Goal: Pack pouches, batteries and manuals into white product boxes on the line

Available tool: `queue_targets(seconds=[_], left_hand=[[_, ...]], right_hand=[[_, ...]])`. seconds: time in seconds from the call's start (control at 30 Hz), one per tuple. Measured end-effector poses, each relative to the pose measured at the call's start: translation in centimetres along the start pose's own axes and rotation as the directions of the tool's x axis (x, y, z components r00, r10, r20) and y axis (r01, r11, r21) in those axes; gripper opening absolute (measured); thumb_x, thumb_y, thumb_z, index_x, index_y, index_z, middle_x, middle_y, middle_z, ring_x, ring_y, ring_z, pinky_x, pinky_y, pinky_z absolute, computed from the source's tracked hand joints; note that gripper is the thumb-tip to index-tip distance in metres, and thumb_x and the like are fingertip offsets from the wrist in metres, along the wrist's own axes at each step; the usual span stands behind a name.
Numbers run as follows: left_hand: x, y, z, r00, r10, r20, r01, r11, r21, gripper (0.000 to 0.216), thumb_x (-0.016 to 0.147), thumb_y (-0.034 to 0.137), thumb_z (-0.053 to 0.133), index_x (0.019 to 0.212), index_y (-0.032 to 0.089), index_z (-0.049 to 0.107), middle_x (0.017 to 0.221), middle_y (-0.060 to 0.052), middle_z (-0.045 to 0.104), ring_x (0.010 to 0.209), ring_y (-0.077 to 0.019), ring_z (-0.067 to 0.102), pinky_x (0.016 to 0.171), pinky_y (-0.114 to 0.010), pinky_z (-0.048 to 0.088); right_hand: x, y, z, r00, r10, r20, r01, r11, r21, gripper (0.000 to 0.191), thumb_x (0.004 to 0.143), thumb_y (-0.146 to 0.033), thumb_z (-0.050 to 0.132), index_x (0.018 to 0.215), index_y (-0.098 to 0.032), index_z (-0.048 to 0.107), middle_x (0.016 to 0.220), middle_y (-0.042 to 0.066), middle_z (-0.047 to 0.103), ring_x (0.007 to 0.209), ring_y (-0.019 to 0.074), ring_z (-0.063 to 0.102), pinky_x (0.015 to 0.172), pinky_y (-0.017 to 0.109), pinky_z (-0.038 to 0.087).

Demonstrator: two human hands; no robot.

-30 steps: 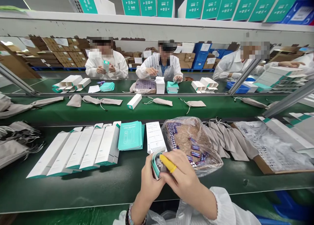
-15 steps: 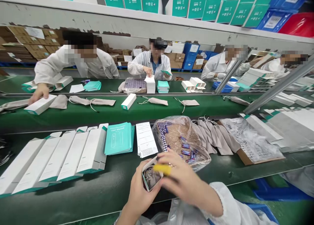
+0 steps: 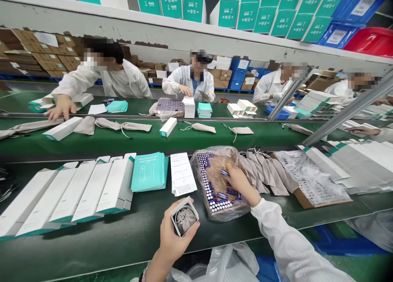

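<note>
My left hand [image 3: 172, 233] is wrapped around a white box [image 3: 174, 210] with its open end facing me. Inside it sits a bunched grey drawstring pouch [image 3: 186, 219]. To the right, my right hand [image 3: 240, 180] reaches over a plastic-lined battery tray [image 3: 211, 159], fingers closed on a blue battery [image 3: 225, 172] at their tips. A yellow finger cover shows on one finger. Several loose batteries lie below that hand, and upright ones stand in rows along the tray's left and near sides.
White boxes [image 3: 86, 192] lie in a row at left, beside teal user manuals [image 3: 149, 173] and printed sheets [image 3: 182, 173]. Grey pouches [image 3: 274, 175] and a carton [image 3: 310, 177] are at right. Across the green conveyor [image 3: 138, 142], several co-workers sit; a metal post [image 3: 334, 118] slants at right.
My right hand has left the box opening and moved up and right into the battery tray, where it has a battery. My left hand still holds the box. A co-worker's hand has let go of a box.
</note>
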State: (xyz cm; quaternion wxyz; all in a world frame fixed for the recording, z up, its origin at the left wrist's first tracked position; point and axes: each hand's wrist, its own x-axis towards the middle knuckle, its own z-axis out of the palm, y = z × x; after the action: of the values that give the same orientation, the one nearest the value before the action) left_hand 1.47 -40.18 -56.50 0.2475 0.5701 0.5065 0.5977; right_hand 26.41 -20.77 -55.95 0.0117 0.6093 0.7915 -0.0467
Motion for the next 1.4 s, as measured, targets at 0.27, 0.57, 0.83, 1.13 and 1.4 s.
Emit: queue_targets(seconds=[0.27, 0.57, 0.83, 1.13, 1.4], left_hand=[[0.2, 0.0, 0.1, 0.999, -0.015, 0.031, 0.016, 0.999, -0.042, 0.061, 0.080, 0.022, 0.075, 0.132, 0.023, 0.044, 0.123, -0.014, 0.068, 0.115, -0.0287, 0.067, 0.097, -0.043, 0.055], [0.3, 0.8, 0.0, 0.995, -0.095, 0.044, 0.096, 0.995, -0.021, 0.060, 0.077, 0.030, 0.078, 0.129, 0.023, 0.048, 0.120, -0.013, 0.070, 0.110, -0.0291, 0.069, 0.092, -0.041, 0.056], [0.3, 0.7, 0.0, 0.992, -0.119, 0.032, 0.118, 0.993, 0.005, 0.059, 0.075, 0.035, 0.079, 0.126, 0.021, 0.051, 0.117, -0.013, 0.072, 0.107, -0.0286, 0.070, 0.092, -0.041, 0.056], [0.6, 1.2, -0.1, 0.994, -0.106, 0.005, 0.106, 0.994, 0.012, 0.058, 0.073, 0.031, 0.078, 0.124, 0.021, 0.055, 0.110, -0.007, 0.073, 0.093, -0.0237, 0.073, 0.082, -0.034, 0.059], [0.7, 1.0, -0.2, 0.995, -0.098, 0.023, 0.098, 0.995, 0.022, 0.055, 0.074, 0.028, 0.078, 0.123, 0.022, 0.055, 0.108, -0.006, 0.072, 0.091, -0.0237, 0.072, 0.080, -0.034, 0.057]], right_hand=[[0.4, 0.4, 1.3, 0.999, 0.028, 0.026, -0.030, 0.998, 0.057, 0.028, 0.096, -0.032, 0.062, 0.119, -0.015, 0.061, 0.118, 0.009, 0.064, 0.102, 0.0221, 0.065, 0.088, 0.043, 0.055], [0.3, 0.1, 1.2, 0.990, 0.005, -0.142, 0.024, 0.979, 0.201, 0.016, 0.094, -0.027, 0.062, 0.100, -0.013, 0.064, 0.097, 0.007, 0.066, 0.091, 0.0214, 0.065, 0.085, 0.041, 0.053], [-7.9, -6.5, -6.5, 0.828, -0.124, -0.548, 0.401, 0.813, 0.422, 0.020, 0.100, -0.031, 0.042, 0.108, -0.023, 0.058, 0.105, 0.009, 0.059, 0.099, 0.0251, 0.058, 0.089, 0.042, 0.050], [-12.8, -14.4, -5.5, 0.656, -0.444, -0.610, 0.749, 0.482, 0.455, 0.043, 0.091, -0.012, 0.060, 0.131, -0.028, 0.052, 0.136, 0.011, 0.049, 0.135, 0.0300, 0.040, 0.112, 0.056, 0.038], [-12.5, -15.8, -4.3, 0.949, -0.312, 0.053, -0.102, -0.143, 0.984, 0.059, 0.080, -0.021, 0.068, 0.133, -0.029, 0.045, 0.131, 0.006, 0.057, 0.126, 0.0257, 0.055, 0.109, 0.045, 0.044]])
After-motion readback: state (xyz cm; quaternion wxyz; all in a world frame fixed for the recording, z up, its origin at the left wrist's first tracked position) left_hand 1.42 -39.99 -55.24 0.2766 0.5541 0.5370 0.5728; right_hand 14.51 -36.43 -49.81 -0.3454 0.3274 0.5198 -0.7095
